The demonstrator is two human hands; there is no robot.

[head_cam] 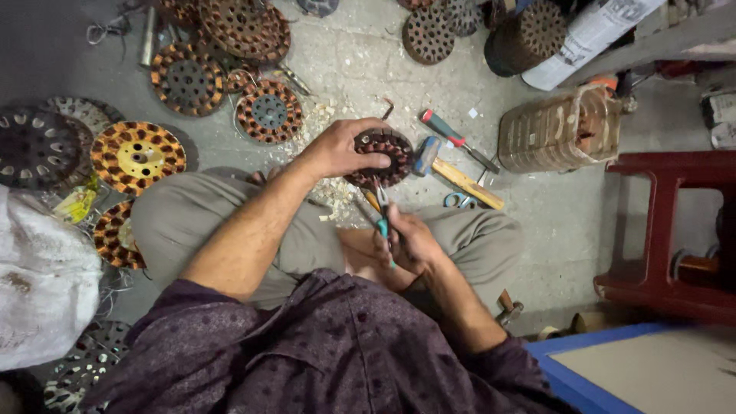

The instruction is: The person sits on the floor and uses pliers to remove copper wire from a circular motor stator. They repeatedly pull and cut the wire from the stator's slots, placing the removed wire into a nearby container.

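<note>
Left hand (341, 149): palm down, fingers spread and clamped over the round wound stator (381, 157), pinning it to the floor (360, 61) just ahead of the knees.
Right hand (410, 241): closed around the teal-handled pliers (382, 215), held close in toward the body; the nose points up at the stator's near edge.
Stator position: under the left palm, directly beyond the right hand, resting on the floor among pale scraps (330, 192).
Pliers contact: tips look to be at the near rim of the windings; whether they grip a wire cannot be told.
Near the right hand: wooden-handled hammer (456, 176) just beyond it, red-and-grey screwdriver (456, 140) further out, blue-handled scissors (458, 201) beside the hammer handle.
Left of the left hand: more wound stators (138, 156) spread on the floor, some orange and brown.
Far right: clear plastic jar (560, 130) on its side, red stool (667, 230).
Doing it well (judgement): hold the stator flat with steady downward pressure, fingers clear of the pliers' nose, pull in short controlled tugs along the slot, not sideways.
</note>
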